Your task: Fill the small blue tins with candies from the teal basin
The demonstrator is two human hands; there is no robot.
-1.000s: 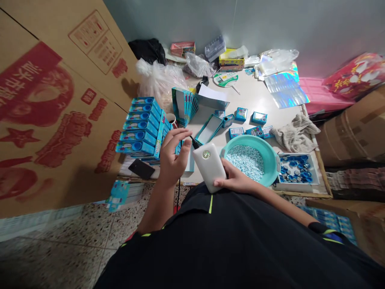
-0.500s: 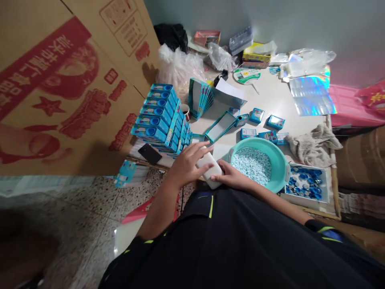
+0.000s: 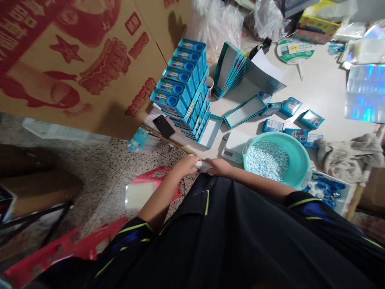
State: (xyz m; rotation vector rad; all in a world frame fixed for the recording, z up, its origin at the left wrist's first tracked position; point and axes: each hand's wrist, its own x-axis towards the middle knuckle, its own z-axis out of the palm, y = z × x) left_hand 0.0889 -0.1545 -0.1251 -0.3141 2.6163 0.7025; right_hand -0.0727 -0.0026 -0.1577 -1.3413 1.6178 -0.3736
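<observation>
Both hands are low at the table's front edge, close to my body. My left hand [image 3: 189, 164] is closed on the left end of a white rounded block [image 3: 203, 166], whose exact kind I cannot make out. My right hand [image 3: 220, 167] grips the other end, and only a narrow strip shows between them. Just beyond the right hand sits a white scale [image 3: 231, 151], beside a turquoise basin [image 3: 296, 160] of pale blue-white small pieces [image 3: 266, 160]. An open blue carton [image 3: 211, 131] lies in front of the left hand.
Stacked blue boxes [image 3: 183, 80] rise at the left, near a dark phone [image 3: 163, 126]. Several small blue boxes [image 3: 296, 135] lie behind the basin. A grey cloth [image 3: 345, 156] and a tray of blue caps [image 3: 327, 188] are right. A large cardboard box [image 3: 99, 72] stands left.
The view has tilted down and turned left. The white block has been lowered and turned flatter. My left hand, spread over it before, now closes round its end.
</observation>
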